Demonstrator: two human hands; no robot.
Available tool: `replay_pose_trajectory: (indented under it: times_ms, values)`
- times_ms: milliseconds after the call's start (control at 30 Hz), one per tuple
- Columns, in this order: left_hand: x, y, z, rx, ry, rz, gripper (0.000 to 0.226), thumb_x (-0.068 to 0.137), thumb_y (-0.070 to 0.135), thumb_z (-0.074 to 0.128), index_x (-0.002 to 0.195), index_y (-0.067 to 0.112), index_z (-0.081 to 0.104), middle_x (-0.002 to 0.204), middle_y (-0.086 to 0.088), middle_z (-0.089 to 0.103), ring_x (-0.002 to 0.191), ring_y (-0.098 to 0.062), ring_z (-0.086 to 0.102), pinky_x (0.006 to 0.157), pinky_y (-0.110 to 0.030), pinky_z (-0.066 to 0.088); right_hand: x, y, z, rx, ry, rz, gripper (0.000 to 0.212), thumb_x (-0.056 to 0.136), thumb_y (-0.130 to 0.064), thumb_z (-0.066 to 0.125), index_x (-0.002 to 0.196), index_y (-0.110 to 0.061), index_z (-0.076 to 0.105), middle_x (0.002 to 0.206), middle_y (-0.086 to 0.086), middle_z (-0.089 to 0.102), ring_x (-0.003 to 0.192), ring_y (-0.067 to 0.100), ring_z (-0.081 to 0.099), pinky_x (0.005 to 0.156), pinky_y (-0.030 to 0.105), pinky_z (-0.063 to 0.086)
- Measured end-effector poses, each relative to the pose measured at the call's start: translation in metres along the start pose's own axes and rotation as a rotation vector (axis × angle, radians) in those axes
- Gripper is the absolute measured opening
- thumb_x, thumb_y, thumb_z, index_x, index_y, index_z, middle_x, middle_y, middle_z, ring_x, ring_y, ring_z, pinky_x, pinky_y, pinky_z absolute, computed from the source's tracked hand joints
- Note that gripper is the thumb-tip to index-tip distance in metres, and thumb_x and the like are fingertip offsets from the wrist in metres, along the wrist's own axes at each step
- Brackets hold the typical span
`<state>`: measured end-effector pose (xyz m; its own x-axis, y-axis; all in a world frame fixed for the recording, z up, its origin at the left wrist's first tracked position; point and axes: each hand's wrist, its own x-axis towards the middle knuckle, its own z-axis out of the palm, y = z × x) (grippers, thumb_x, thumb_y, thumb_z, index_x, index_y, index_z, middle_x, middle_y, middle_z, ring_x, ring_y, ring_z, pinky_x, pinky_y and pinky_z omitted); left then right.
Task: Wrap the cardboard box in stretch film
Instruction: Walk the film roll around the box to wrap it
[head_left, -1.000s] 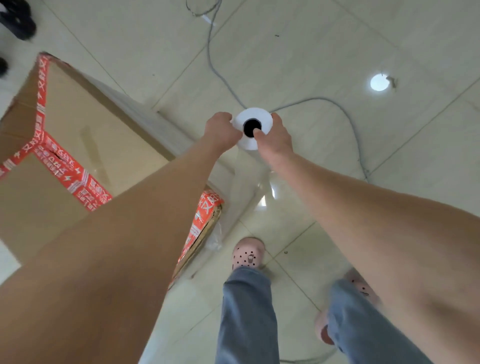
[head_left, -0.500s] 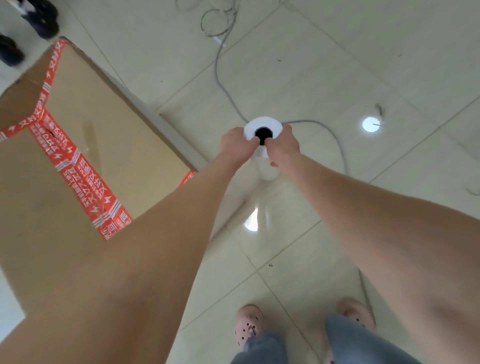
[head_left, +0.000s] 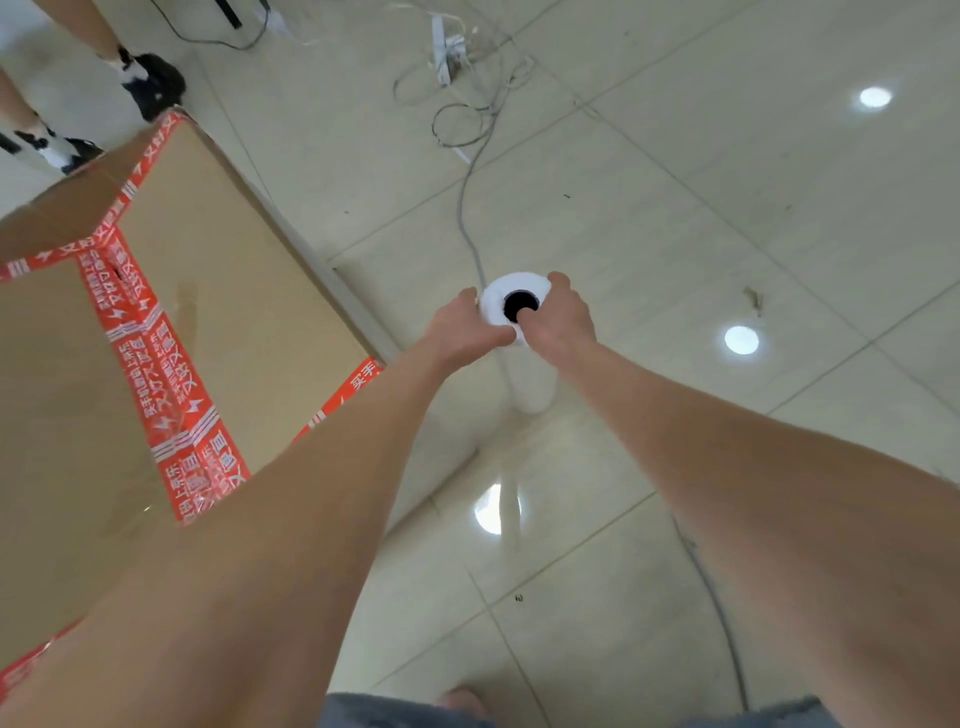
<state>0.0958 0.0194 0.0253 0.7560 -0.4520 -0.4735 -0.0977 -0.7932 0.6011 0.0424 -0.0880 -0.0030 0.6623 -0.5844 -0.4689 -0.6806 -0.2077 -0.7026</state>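
A large cardboard box sealed with red printed tape fills the left of the view. To its right I hold a white roll of stretch film upright, seen from its top end with the dark core hole. My left hand grips the roll's left side. On the right side my right hand grips it, thumb at the core hole. A clear sheet of film stretches from the roll back toward the box's near corner.
A grey cable runs across the tiled floor to a power strip and tangled wires at the top. Another person's feet in dark shoes stand beyond the box's far corner. My own legs show at the bottom edge.
The roll and both hands have moved along the box's right side toward its far end. The box's top now fills more of the left, and my feet have dropped out of view.
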Motion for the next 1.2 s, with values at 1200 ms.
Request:
replay_pose_trajectory:
  times_ms: [1200]
  values:
    - [-0.003, 0.002, 0.031, 0.271, 0.204, 0.033, 0.025, 0.082, 0.013, 0.066, 0.068, 0.011, 0.046, 0.061, 0.001, 0.04, 0.074, -0.021, 0.048, 0.049, -0.021, 0.032, 0.035, -0.006, -0.006, -0.487, 0.18, -0.334, 0.028, 0.085, -0.011, 0.042, 0.105, -0.02, 0.06, 0.114, 0.009, 0.06, 0.091, 0.029, 0.051, 0.069, 0.03, 0.034]
